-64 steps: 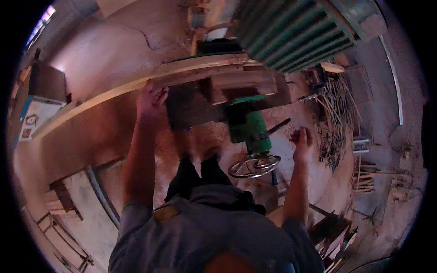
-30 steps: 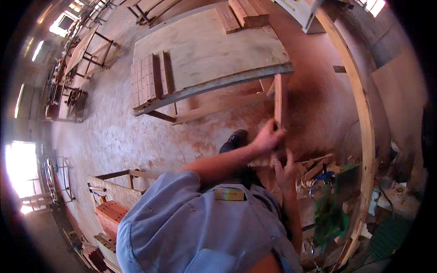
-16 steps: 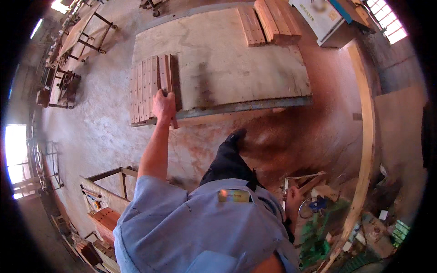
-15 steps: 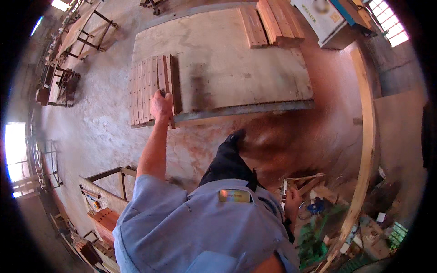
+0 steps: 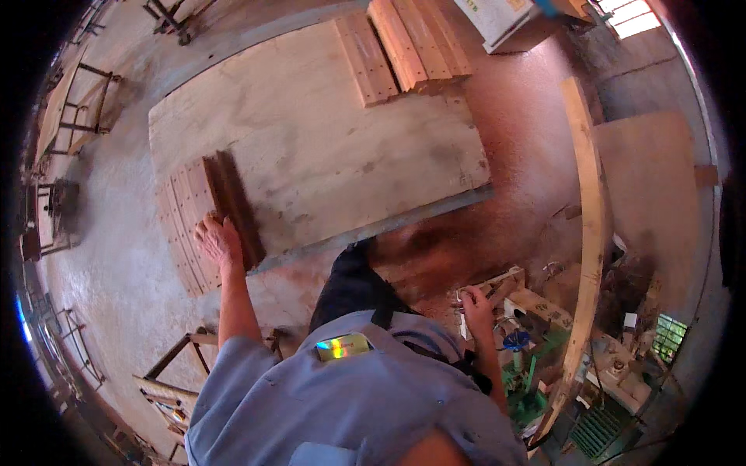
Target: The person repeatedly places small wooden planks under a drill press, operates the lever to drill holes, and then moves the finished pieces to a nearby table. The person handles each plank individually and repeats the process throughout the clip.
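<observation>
A row of several reddish-brown wooden strips with small holes (image 5: pixel 183 221) lies side by side at the left end of the pale board-topped table (image 5: pixel 311 140). My left hand (image 5: pixel 219 239) rests on top of these strips near their right edge, with its fingers spread over the wood and none lifted clear. Over at the lower right, my right hand (image 5: pixel 475 311) hangs beside a machine, with fingers curled together. Whether anything small sits between those fingers is too indistinct to tell.
More wooden strips (image 5: pixel 416 46) are stacked at the table's far right. A white cabinet (image 5: pixel 501 23) stands beyond them. A long pale beam (image 5: pixel 587 225) runs along the right, by a cluttered green machine (image 5: pixel 528 388). Metal-framed racks (image 5: pixel 85 101) stand far left.
The view has swung, so the table now sits further left and tilted. My left hand has gone from gripping one strip to lying spread on the row. My right hand has come up.
</observation>
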Motion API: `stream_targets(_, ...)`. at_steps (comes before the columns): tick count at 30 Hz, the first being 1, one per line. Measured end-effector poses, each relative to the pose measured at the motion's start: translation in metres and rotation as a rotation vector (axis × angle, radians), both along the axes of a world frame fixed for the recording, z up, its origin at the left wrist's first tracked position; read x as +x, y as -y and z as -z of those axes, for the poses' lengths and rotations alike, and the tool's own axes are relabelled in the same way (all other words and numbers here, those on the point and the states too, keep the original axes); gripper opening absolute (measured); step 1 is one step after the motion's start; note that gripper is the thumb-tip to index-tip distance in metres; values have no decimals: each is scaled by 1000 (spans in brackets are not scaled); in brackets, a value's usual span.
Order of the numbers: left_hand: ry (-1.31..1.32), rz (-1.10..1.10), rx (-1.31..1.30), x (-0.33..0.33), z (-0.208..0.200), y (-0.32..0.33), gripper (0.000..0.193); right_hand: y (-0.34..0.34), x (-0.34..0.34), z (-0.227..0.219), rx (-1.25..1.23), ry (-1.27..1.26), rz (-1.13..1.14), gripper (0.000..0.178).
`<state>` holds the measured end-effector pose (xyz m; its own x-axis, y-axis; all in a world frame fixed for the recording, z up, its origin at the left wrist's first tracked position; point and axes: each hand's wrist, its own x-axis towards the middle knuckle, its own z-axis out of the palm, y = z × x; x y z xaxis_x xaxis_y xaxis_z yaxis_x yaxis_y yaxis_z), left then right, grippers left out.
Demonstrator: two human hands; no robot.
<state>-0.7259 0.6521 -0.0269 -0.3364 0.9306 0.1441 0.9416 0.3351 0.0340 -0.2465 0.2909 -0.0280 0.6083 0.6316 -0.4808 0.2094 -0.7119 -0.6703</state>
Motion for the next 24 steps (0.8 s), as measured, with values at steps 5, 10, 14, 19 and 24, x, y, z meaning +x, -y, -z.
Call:
stream_targets(5, 191, 408, 63, 83, 22, -66, 56, 7, -9, 11, -5, -60, 56, 19)
stream_targets(10, 823, 563, -179, 250, 48, -139, 63, -4, -33, -27, -73, -107, 116, 20)
stream_targets(14, 511, 723, 15, 326, 43, -161, 62, 47, -37, -10, -166, -82, 206, 24)
stream_targets(19, 361, 705, -71, 335, 43, -174, 57, 41, -59, -43, -146, -266, 427, 30)
stream_targets(24, 381, 715, -84, 334, 52, -179, 45, 46, -69, -33, -153, -292, 468, 31)
